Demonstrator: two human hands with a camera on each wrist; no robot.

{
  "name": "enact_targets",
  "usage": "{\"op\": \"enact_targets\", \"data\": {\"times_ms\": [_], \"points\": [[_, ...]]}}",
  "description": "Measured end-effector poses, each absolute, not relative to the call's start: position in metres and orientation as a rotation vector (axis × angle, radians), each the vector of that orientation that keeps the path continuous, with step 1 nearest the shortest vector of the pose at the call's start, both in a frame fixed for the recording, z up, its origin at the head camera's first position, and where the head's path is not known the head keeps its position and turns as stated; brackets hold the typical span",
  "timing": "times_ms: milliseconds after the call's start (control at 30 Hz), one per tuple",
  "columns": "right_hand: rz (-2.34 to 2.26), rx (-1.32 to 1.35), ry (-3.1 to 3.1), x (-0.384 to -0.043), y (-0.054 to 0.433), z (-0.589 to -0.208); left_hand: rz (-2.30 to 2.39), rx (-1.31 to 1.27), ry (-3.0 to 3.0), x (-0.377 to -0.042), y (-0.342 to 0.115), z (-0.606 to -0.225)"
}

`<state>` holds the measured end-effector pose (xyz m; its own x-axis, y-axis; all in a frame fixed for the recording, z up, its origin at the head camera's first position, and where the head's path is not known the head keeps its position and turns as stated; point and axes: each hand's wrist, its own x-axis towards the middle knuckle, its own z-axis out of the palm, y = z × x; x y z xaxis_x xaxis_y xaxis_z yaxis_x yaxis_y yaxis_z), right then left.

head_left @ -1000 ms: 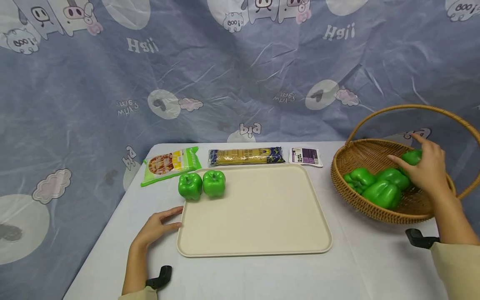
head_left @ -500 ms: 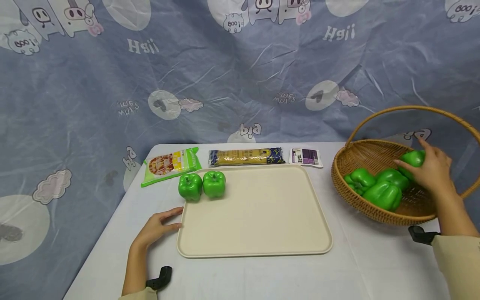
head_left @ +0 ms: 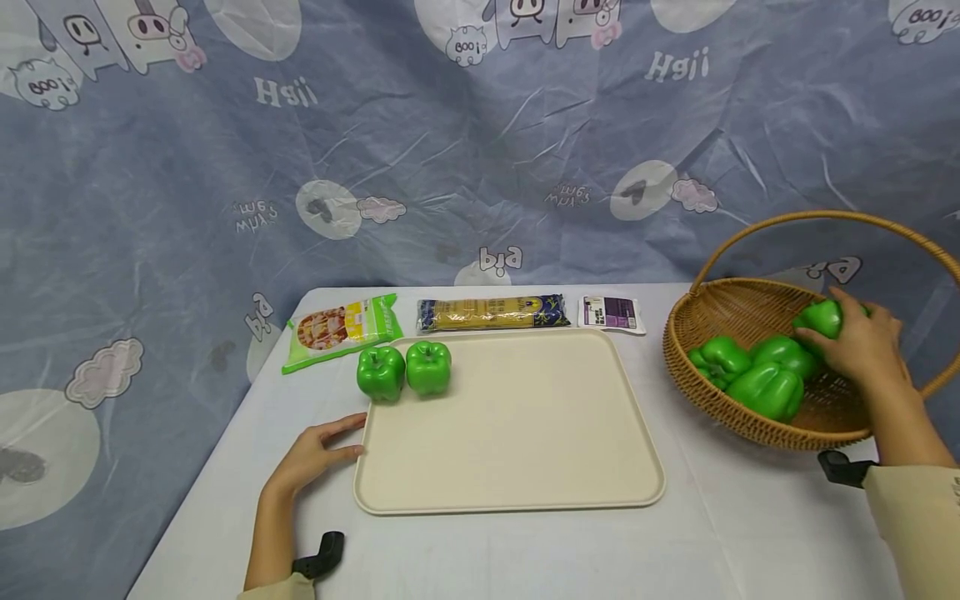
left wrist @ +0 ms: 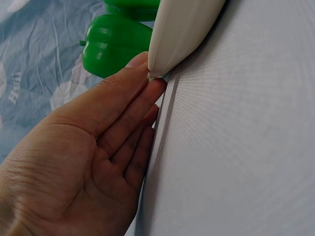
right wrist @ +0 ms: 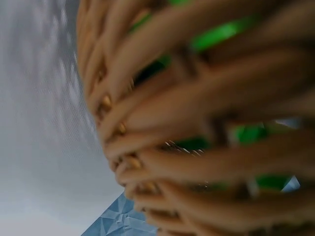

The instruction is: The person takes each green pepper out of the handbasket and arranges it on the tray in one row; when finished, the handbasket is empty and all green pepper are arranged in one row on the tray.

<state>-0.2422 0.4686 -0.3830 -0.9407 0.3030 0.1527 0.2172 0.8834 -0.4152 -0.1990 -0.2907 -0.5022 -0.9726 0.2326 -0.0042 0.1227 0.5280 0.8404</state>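
In the head view, my right hand (head_left: pixel 868 342) grips a green bell pepper (head_left: pixel 819 318) inside the wicker basket (head_left: pixel 738 304), thumb on one side and fingers on the other. Below it lie several more bell peppers (head_left: pixel 765 389). The basket's weave (right wrist: pixel 197 108) fills the right wrist view and hides that hand. My left hand (head_left: pixel 309 454) rests at the left edge of the cream tray (head_left: pixel 510 417), thumb and finger touching the rim. In the left wrist view, its fingers (left wrist: pixel 135 118) meet the tray's rim (left wrist: pixel 172 42). Two green bell peppers (head_left: pixel 381 373) stand at the tray's far left corner.
Behind the tray lie a green food packet (head_left: pixel 341 332), a long pack of noodles (head_left: pixel 491 313) and a small purple-and-white packet (head_left: pixel 611 314). The basket's tall handle (head_left: pixel 825 214) arches over the right hand. A patterned blue cloth (head_left: pixel 450 150) hangs behind the white table.
My right hand shifts slightly to the right and its fingers close round the bell pepper, which turns a little in the basket. The left hand and tray stay put.
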Motion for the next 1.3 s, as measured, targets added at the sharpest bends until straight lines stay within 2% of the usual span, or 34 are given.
{"op": "enact_targets", "data": {"times_ms": [267,500,967,1300], "points": [[0.589,-0.393,-2.801,-0.241,0.465,-0.38,1.452,0.289,2.634,-0.198,-0.29,-0.502],[0.643,-0.281,-2.701,-0.232,0.454,-0.376,1.502,0.301,2.607,-0.198,-0.289,-0.501],[0.767,-0.062,-2.5,-0.199,0.39,-0.354,1.454,0.246,2.629,-0.198,-0.29,-0.502],[0.839,0.21,-2.416,-0.185,0.337,-0.347,1.472,0.253,2.618,-0.199,-0.29,-0.503]]}}
